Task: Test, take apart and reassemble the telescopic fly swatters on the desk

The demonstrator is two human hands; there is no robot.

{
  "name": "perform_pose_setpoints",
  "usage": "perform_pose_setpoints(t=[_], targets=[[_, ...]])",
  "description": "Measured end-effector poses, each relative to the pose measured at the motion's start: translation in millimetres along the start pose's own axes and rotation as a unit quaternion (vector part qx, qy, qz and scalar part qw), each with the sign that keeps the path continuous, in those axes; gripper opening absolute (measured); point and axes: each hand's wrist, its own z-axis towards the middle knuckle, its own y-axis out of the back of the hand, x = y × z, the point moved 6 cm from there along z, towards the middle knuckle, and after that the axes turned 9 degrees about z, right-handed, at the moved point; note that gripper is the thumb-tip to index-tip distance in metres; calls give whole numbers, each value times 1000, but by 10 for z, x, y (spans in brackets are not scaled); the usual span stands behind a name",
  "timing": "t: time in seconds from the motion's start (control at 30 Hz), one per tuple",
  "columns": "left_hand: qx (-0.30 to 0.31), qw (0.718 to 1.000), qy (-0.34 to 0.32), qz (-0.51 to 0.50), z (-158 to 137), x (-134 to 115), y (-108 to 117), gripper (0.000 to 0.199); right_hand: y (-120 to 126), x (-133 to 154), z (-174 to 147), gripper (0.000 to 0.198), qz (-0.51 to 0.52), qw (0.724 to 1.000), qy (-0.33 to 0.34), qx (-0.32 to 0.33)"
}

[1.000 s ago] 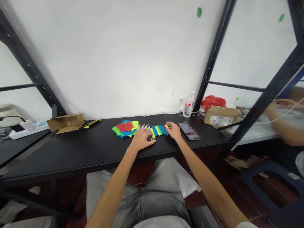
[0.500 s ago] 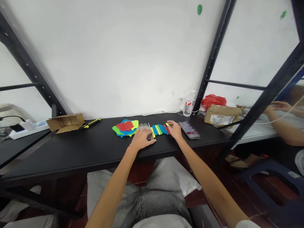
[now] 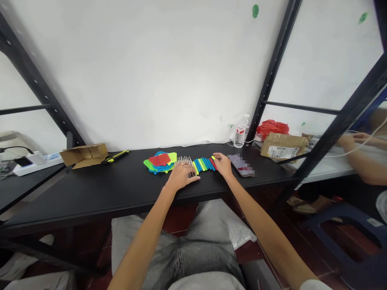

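Observation:
My left hand (image 3: 180,176) lies palm down over a row of thin silver-grey sticks (image 3: 185,160), with its thumb stretched out to the right. Dark and pale stripes show between that thumb and the fingers. Beside it, a row of coloured sticks (image 3: 204,164) in blue, yellow-green and red runs side by side to the right. At the row's right end my right hand (image 3: 222,164) has its fingers bent round a yellow-green stick (image 3: 213,157), next to a red one. Left of the rows sits a pile of flat red, blue and yellow-green pieces (image 3: 160,162).
A phone-like flat device (image 3: 241,165) lies right of my right hand. Behind it stand a water bottle (image 3: 241,132) and a cardboard box (image 3: 283,146) near a red bag (image 3: 272,127). An open carton (image 3: 84,156) and a yellow-black cutter (image 3: 117,156) lie left. Another person's arm (image 3: 359,151) shows far right.
The view has shifted very slightly. Both hands stay at the rows of sticks, with hardly any visible movement.

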Motion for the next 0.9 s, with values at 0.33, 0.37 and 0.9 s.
perform_pose_setpoints(t=[0.33, 0.37, 0.9], targets=[[26, 998, 56, 15, -10, 87, -97, 58, 2, 9, -8, 33, 6, 1000, -3, -2], [22, 998, 52, 14, -4, 84, -90, 55, 2, 8, -8, 34, 8, 1000, -2, -2], [6, 1000, 11, 25, 43, -10, -4, 23, 10, 3, 0, 34, 13, 1000, -1, -8]])
